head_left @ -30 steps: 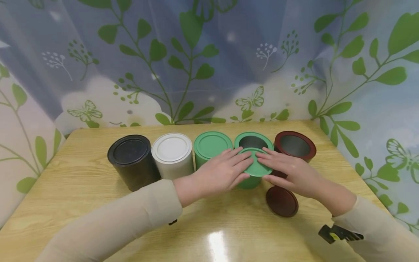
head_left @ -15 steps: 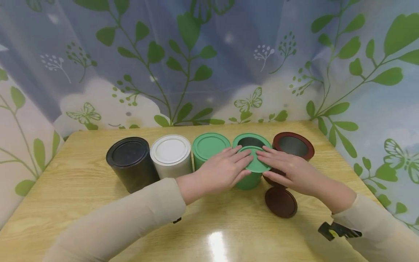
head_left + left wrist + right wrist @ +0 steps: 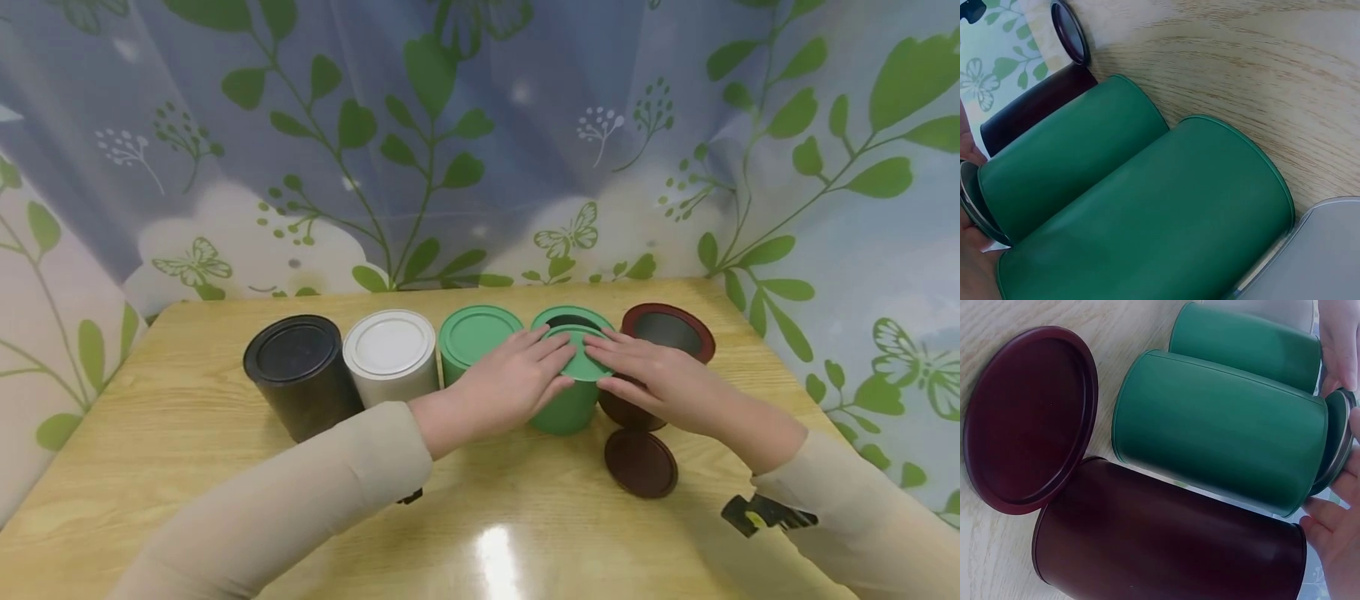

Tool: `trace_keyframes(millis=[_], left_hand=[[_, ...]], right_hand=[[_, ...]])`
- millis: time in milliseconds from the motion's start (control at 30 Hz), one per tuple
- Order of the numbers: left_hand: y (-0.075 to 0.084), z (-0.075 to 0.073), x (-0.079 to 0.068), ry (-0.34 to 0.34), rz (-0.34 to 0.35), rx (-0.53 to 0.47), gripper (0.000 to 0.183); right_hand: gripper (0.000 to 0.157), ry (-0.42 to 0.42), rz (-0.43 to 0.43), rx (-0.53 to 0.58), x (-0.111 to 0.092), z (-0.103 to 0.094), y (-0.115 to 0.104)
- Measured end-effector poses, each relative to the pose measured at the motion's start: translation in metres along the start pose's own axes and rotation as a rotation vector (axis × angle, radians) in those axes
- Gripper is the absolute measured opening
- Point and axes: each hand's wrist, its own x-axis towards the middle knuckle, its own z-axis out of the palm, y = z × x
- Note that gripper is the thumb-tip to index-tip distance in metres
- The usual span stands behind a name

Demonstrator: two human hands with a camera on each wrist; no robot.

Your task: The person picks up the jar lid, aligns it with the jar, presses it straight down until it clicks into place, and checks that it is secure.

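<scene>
A green lid [image 3: 581, 357] sits tilted over the mouth of the right-hand green canister [image 3: 564, 408], whose dark opening shows behind it. My left hand [image 3: 510, 379] lies with straight fingers on the lid's left side. On its right side rest the extended fingers of my right hand [image 3: 660, 383]. In the right wrist view, the lid [image 3: 1338, 440] slants against the canister's rim, leaving a gap. Beside it stands a dark red canister [image 3: 669, 333] without its lid. A dark red lid [image 3: 641, 463] leans at that canister's base.
To the left stand a lidded green canister [image 3: 480, 333], a white one [image 3: 390, 354] and a black one [image 3: 300, 375], all in one row on the wooden table [image 3: 187, 467]. A leaf-patterned curtain [image 3: 480, 150] hangs behind.
Both hands have slid the green lid slightly backward over the canister's mouth, so less of the opening shows. The other canisters stay in place.
</scene>
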Motion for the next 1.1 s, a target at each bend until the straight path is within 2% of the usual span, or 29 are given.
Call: trace_keyframes(millis=[233,500,867,1100], left_hand=[[-0.004,0.001,0.002,-0.006,-0.032,0.019,0.050],[-0.002,0.002,0.004,-0.057,-0.073,0.086,0.052],[0.003,0.002,0.014,-0.097,-0.124,0.099,0.054],[-0.001,0.001,0.016,-0.090,-0.151,0.079,0.053]], right_hand=[[0.045,-0.023,0.019,-0.022,0.007,0.002,0.001],[0.048,-0.113,0.110,-0.045,0.011,0.004,0.001],[0.052,-0.116,0.193,-0.056,0.015,0.003,-0.001],[0.057,-0.172,0.259,-0.021,0.022,-0.001,0.002]])
